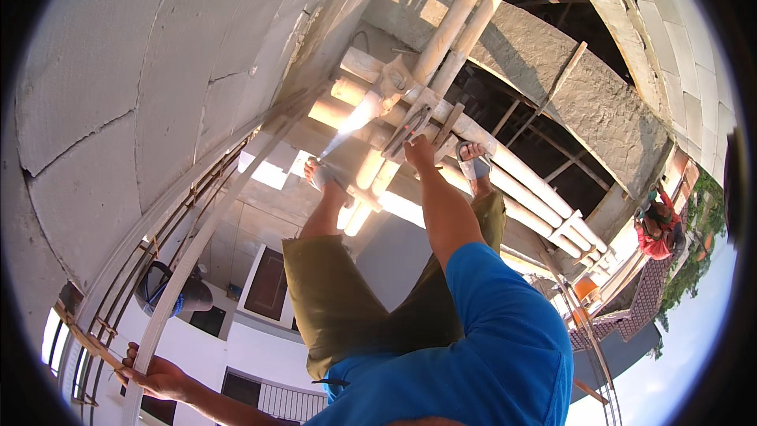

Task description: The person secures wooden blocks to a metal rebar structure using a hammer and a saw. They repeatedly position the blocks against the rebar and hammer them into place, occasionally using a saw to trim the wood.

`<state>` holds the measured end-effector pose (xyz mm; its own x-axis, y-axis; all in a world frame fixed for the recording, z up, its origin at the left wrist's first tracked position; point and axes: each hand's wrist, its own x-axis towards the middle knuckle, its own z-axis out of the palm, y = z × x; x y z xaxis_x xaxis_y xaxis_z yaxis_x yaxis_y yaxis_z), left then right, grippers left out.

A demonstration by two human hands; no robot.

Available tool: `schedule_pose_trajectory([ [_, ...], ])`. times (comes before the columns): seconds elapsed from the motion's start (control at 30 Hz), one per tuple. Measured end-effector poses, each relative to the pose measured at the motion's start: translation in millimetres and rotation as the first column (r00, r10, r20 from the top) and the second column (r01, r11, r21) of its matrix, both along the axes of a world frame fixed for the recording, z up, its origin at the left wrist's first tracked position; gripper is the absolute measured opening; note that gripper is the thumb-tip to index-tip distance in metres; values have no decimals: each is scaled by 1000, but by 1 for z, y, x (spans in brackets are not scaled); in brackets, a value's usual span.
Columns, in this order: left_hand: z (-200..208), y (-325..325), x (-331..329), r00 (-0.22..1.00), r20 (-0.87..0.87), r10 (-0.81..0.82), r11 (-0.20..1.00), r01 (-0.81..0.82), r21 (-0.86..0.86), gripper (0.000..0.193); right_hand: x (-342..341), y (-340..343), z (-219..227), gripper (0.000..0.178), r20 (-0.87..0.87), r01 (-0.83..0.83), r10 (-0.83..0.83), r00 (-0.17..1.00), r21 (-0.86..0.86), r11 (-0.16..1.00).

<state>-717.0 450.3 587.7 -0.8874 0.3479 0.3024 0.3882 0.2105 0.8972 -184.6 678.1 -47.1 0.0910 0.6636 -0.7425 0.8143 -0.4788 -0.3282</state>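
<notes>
At the lower left, my left hand (154, 377) is closed around a long pale pole (201, 241) that rises along the wall. My right hand (419, 151) reaches down between my feet, its fingers closed at the red-marked handles of a pincer-like tool (415, 120). That tool rests over short wooden planks (404, 130) laid across bamboo poles (505, 162). Just beyond it sits a crumpled pale plastic bag (394, 79). My sandalled feet stand on the poles, one on each side of the tool.
A grey block wall (95, 142) fills the left. Thick bamboo poles (457, 24) cross a rough concrete beam (544, 71), with dark gaps beside it. Far below show a white building (272, 355) and its railing. A person in red (658, 229) is at the right, near an orange bucket (585, 288).
</notes>
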Motion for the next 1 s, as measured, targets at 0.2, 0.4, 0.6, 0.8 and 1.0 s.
schedule_pose_trajectory([
  [0.2, -15, 5, 4, 999, 39, 18, 999, -20, 38, 23, -33, 11, -38, 60, 120, 207, -212, 970, 57, 977],
  [0.4, -15, 5, 6, 994, 77, 74, 996, -78, 53, 25, -45, 5, -26, 47, 14, 336, -340, 940, 123, 934],
  [0.6, -6, -2, 5, 1000, 26, 16, 996, -18, 91, 32, -32, -2, 22, 33, -122, 579, -571, 812, 287, 763],
  [0.8, -15, 17, 33, 993, 89, 71, 980, -86, 182, 46, -51, 60, 255, 28, -546, 341, -234, 804, 102, 934],
  [1.0, -5, 29, 50, 981, 108, 160, 979, -171, 106, 46, -168, 123, 526, 16, -299, -521, 904, 306, 742, 422],
])
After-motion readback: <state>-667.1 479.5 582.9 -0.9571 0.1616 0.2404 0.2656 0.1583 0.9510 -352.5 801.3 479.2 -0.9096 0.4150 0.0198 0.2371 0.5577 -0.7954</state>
